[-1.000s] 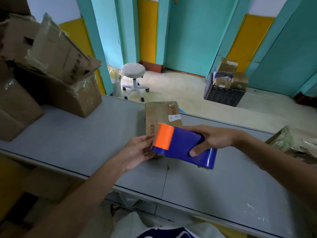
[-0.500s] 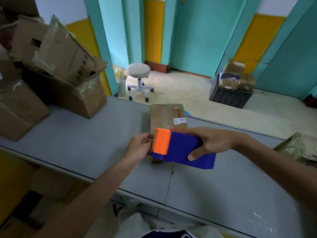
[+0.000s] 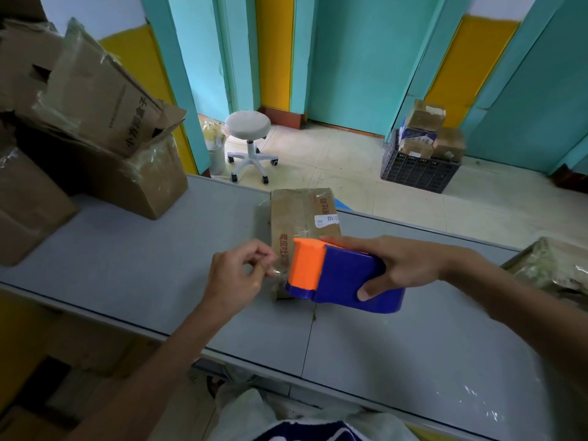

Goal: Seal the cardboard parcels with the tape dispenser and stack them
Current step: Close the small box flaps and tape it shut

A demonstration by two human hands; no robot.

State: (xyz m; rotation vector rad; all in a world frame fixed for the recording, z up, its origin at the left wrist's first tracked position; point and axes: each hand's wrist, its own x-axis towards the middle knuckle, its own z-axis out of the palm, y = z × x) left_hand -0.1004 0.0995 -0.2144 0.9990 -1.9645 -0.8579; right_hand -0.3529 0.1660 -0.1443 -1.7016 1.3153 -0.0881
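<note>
Head view: my right hand [image 3: 410, 265] clamped round tape dispenser [image 3: 343, 278], orange mouth aimed left over near end of parcel [image 3: 302, 218], so tape can run lengthwise. My left hand [image 3: 238, 278] beside mouth, thumb and finger pinched together on clear tape end [image 3: 275, 272], to free it for sticking down. Parcel flat on grey table [image 3: 127, 249], near far edge. Loose cardboard boxes [image 3: 95, 122] piled far left, well apart.

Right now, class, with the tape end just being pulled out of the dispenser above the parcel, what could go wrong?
1. The clear tape pinched by the left hand may fold and stick to itself.
2. The right hand holds the dispenser over the parcel; nothing pins the parcel, so it could slide.
3. The left hand's fingers are right at the dispenser's front end, so a slip could hurt them.
</note>
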